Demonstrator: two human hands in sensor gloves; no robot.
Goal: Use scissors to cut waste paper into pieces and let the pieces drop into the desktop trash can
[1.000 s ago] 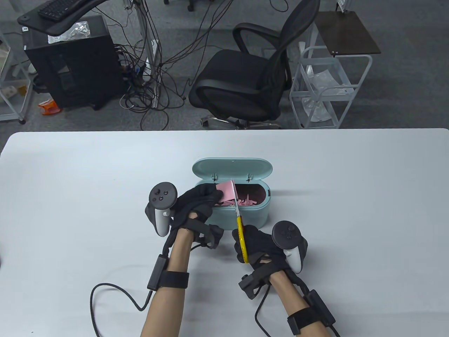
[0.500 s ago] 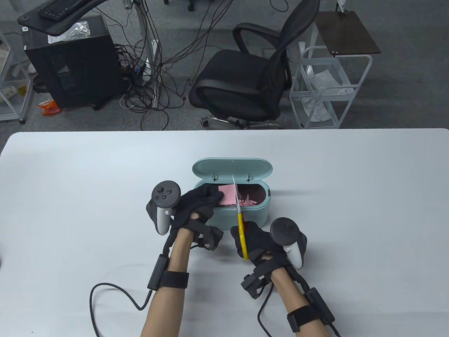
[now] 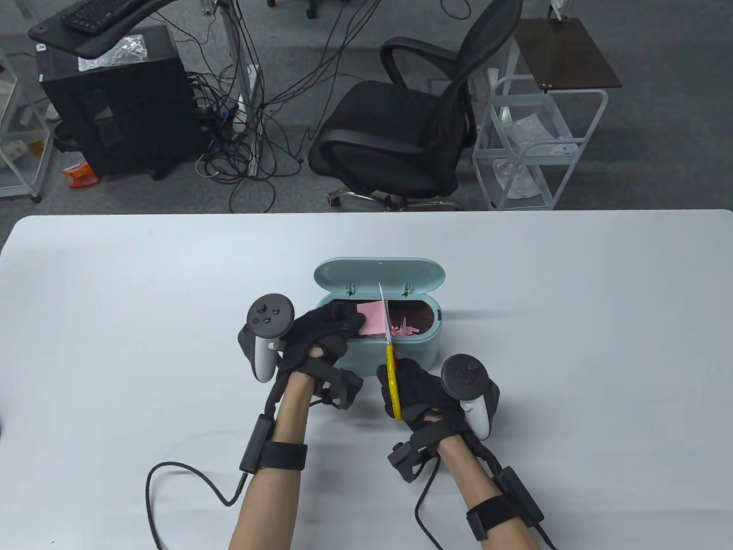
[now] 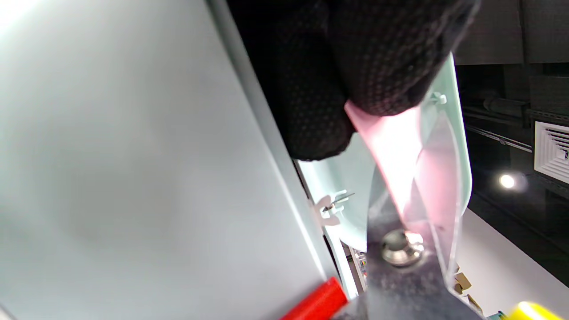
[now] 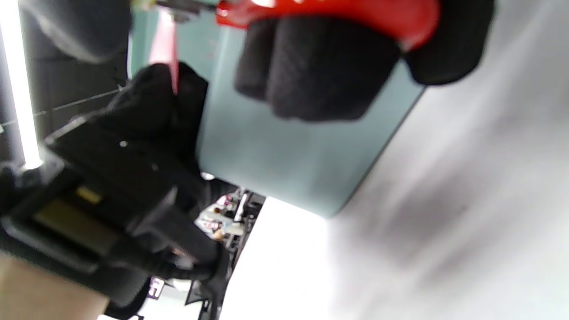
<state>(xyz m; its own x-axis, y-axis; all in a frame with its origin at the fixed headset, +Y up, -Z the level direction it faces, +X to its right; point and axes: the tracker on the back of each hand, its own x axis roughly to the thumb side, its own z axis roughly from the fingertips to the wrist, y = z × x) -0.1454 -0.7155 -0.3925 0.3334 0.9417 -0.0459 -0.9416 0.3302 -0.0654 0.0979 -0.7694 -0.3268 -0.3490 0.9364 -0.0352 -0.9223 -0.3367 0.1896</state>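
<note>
A mint-green desktop trash can (image 3: 401, 350) stands mid-table with its lid (image 3: 379, 274) tipped back; several pink scraps (image 3: 408, 328) lie inside. My left hand (image 3: 332, 323) pinches a pink sheet of paper (image 3: 371, 318) over the can's left half; the left wrist view shows gloved fingertips (image 4: 382, 62) clamped on the paper (image 4: 395, 151). My right hand (image 3: 421, 395) grips scissors (image 3: 391, 366) with yellow and red handles. Their blades (image 3: 383, 312) run along the paper's right edge above the opening. In the right wrist view, curled fingers (image 5: 320, 66) wrap the red handle (image 5: 338, 15).
The white table (image 3: 572, 321) spreads wide on both sides of the can. A black cable (image 3: 183, 475) trails from the left wrist at the near edge. Behind the table are an office chair (image 3: 412, 126), a white wire cart (image 3: 538, 149) and a black cabinet (image 3: 114, 97).
The paper turned from tilted up to lying flatter over the can. The scissors slid forward along its right edge, and my right hand moved slightly forward and left.
</note>
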